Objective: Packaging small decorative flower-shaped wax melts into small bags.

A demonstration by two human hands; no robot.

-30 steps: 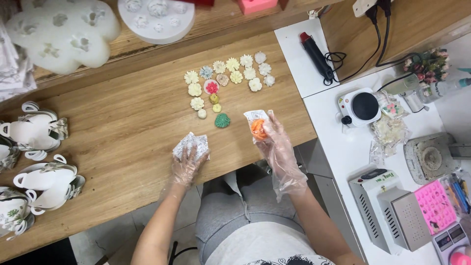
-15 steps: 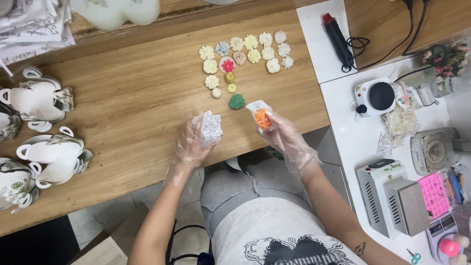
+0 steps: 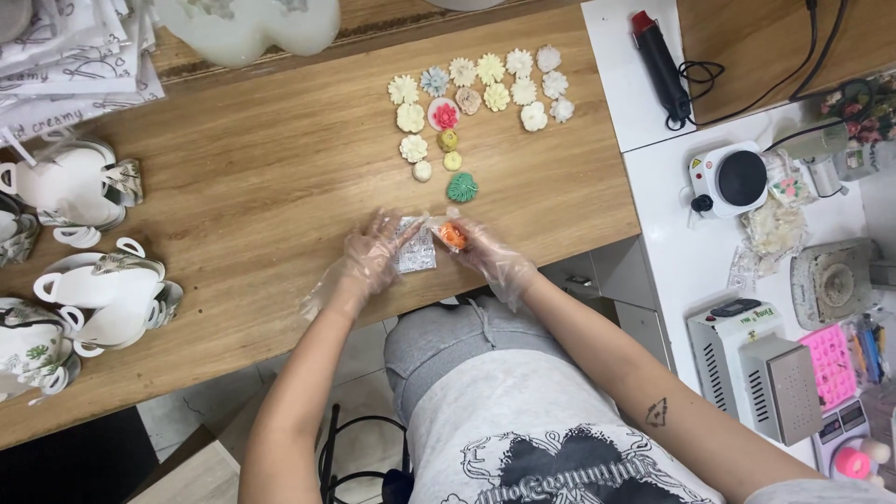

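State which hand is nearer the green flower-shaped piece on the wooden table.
Right. The right hand, holding a small orange piece, sits just below the green flower-shaped piece; the left hand is further off, down to its left.

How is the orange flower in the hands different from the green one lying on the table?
The orange flower is held at the right hand's fingertips, next to a clear packet in the left hand; the green flower lies bare and untouched on the wooden table. The orange one looks smaller, though fingers partly hide it; the green one shows whole. Both are small, ridged, moulded flower shapes.
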